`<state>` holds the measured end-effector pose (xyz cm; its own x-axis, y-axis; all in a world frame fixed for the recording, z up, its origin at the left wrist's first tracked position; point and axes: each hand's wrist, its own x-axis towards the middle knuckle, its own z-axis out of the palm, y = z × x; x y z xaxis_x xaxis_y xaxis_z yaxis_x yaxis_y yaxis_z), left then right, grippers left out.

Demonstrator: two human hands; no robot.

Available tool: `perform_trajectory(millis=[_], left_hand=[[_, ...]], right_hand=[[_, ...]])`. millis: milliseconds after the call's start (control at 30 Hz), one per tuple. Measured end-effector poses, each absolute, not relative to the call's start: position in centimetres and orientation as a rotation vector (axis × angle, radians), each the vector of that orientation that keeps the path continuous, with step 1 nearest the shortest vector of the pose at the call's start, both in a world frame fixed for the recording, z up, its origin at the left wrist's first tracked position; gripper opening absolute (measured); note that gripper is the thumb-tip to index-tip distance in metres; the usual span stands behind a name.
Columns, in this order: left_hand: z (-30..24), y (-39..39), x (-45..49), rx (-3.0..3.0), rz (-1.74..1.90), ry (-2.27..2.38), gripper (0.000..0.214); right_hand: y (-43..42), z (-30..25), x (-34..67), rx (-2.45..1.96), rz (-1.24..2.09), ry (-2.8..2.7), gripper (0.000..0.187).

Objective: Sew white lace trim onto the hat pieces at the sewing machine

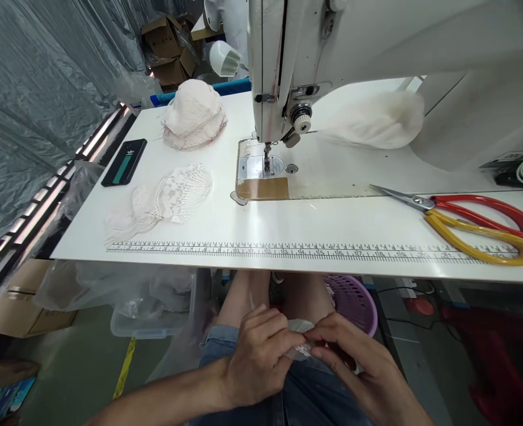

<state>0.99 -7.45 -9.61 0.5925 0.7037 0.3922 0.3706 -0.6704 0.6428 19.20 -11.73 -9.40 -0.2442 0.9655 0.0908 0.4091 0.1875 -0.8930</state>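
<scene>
I see left hand [259,352] and right hand [363,361] pinching white lace [303,349]; probably light, limp, snag-prone; I'd grip edges.

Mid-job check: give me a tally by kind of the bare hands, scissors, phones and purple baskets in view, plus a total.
Left hand and right hand, both on white fabric: 2
Scissors: 1 pair
Phone: 1
Purple basket: 1
Total: 5
</scene>
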Motion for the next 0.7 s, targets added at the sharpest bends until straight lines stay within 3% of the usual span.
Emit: perform_trajectory(millis=[300,500,600,700], left_hand=[[-9.4,-7.6,1.2,2.296,0.897,0.852,0.020],[-9.2,-7.5,1.3,2.218,0.881,0.873,0.016],[-9.3,-7.6,1.3,2.203,0.843,0.900,0.016],[-9.4,-7.7,1.2,2.195,0.802,0.908,0.016]], right_hand=[[-12.7,-9.7,18.4,-1.393,0.729,-1.789,0.012],[-13.2,-10.0,18.5,-1.382,0.591,-1.940,0.027],[-13.0,-10.0,18.3,-1.365,0.662,-1.934,0.025],[-12.6,-9.7,18.5,-1.280,0.948,-1.800,0.016]])
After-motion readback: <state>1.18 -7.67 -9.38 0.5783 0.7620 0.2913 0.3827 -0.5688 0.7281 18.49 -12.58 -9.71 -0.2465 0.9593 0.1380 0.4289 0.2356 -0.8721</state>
